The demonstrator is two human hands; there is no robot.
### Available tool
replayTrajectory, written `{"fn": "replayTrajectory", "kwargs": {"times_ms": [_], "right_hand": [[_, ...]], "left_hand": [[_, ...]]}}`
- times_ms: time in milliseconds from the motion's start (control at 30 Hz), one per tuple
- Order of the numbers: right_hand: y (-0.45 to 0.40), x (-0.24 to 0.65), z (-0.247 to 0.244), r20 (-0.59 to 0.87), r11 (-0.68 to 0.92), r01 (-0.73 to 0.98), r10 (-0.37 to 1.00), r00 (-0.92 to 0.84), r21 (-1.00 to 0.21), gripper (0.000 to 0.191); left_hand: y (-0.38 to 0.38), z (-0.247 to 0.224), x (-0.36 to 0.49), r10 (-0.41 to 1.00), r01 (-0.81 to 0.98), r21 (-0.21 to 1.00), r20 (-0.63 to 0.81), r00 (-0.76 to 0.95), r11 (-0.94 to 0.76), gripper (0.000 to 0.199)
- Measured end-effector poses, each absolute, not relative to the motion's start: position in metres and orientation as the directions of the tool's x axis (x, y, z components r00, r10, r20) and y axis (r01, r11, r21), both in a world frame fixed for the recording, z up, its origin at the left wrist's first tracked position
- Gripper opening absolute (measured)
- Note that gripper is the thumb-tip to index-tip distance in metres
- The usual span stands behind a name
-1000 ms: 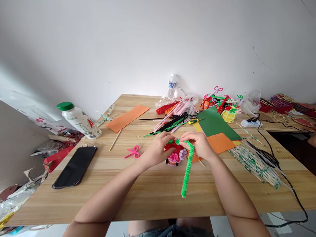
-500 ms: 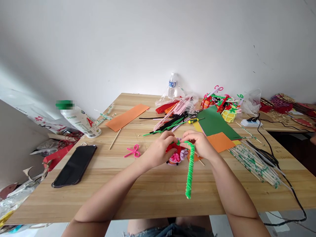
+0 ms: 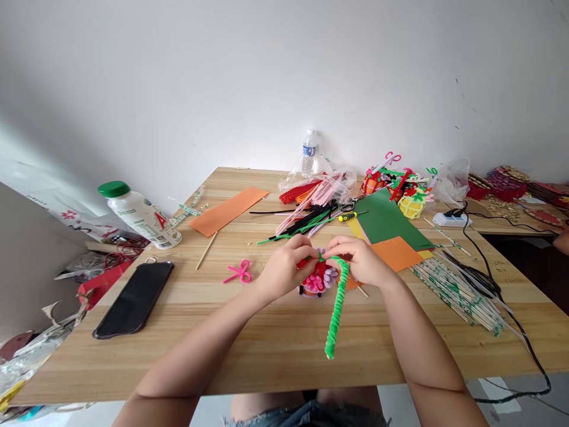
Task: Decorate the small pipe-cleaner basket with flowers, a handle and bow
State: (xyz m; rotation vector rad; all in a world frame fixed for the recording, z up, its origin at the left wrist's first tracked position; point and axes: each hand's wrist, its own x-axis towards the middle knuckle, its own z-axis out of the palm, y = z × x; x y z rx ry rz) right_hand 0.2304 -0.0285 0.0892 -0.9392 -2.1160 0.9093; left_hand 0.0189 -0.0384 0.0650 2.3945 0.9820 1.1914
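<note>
A green fuzzy stick (image 3: 338, 308) hangs down from the fingers of my right hand (image 3: 358, 261), its upper part bent over toward the left. My left hand (image 3: 287, 267) is closed, its fingertips pinching green fuzzy wire close to my right fingertips. Under both hands rests a round craft piece (image 3: 316, 283) with red, pink and lilac fuzzy flowers, partly hidden by my fingers. Left of my left hand, a pink looped pipe cleaner (image 3: 240, 271) lies on the wooden table (image 3: 267, 356).
A black phone (image 3: 136, 299) and a white bottle (image 3: 140, 214) are at the left. Behind my hands lie pipe cleaners (image 3: 306, 216), a yellow screwdriver (image 3: 349, 217) and green paper (image 3: 391, 219). Wrapped sticks (image 3: 460, 293) and black cable (image 3: 524, 332) are at the right.
The lower end of the green fuzzy stick has swung a little to the left. My fingertips have drawn slightly closer together.
</note>
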Motion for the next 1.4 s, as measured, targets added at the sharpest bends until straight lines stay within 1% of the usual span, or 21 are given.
{"fn": "replayTrajectory", "kwargs": {"times_ms": [133,200,367,567,700,833,1033,1167,1400], "right_hand": [[-0.028,0.229,0.089,0.284,0.531,0.372,0.788,-0.546,-0.761,0.012],[-0.028,0.228,0.090,0.291,0.548,0.401,0.787,-0.544,-0.734,0.013],[-0.033,0.226,0.094,0.311,0.595,0.488,0.780,-0.543,-0.639,0.018],[-0.036,0.225,0.095,0.349,0.656,0.528,0.745,-0.569,-0.540,0.021],[-0.037,0.224,0.095,0.330,0.654,0.553,0.748,-0.575,-0.517,0.025],[-0.039,0.223,0.096,0.298,0.637,0.592,0.764,-0.573,-0.493,0.030],[-0.042,0.223,0.095,0.300,0.643,0.630,0.764,-0.572,-0.435,0.030],[-0.043,0.221,0.097,0.279,0.629,0.664,0.776,-0.566,-0.404,0.028],[-0.044,0.221,0.097,0.300,0.630,0.649,0.775,-0.556,-0.427,0.027]], "left_hand": [[-0.039,0.065,0.022,0.740,0.402,0.621,0.558,0.376,-0.673,0.010],[-0.039,0.063,0.023,0.754,0.400,0.639,0.548,0.363,-0.657,0.010],[-0.040,0.059,0.023,0.729,0.408,0.604,0.581,0.361,-0.684,0.011],[-0.039,0.061,0.022,0.693,0.437,0.540,0.598,0.401,-0.719,0.013],[-0.039,0.061,0.022,0.688,0.453,0.521,0.600,0.409,-0.723,0.014],[-0.039,0.060,0.023,0.697,0.449,0.535,0.589,0.409,-0.716,0.014],[-0.038,0.061,0.023,0.715,0.427,0.574,0.567,0.409,-0.699,0.009],[-0.038,0.062,0.021,0.715,0.422,0.577,0.564,0.414,-0.700,0.008],[-0.037,0.062,0.018,0.690,0.448,0.525,0.562,0.456,-0.724,0.018]]}}
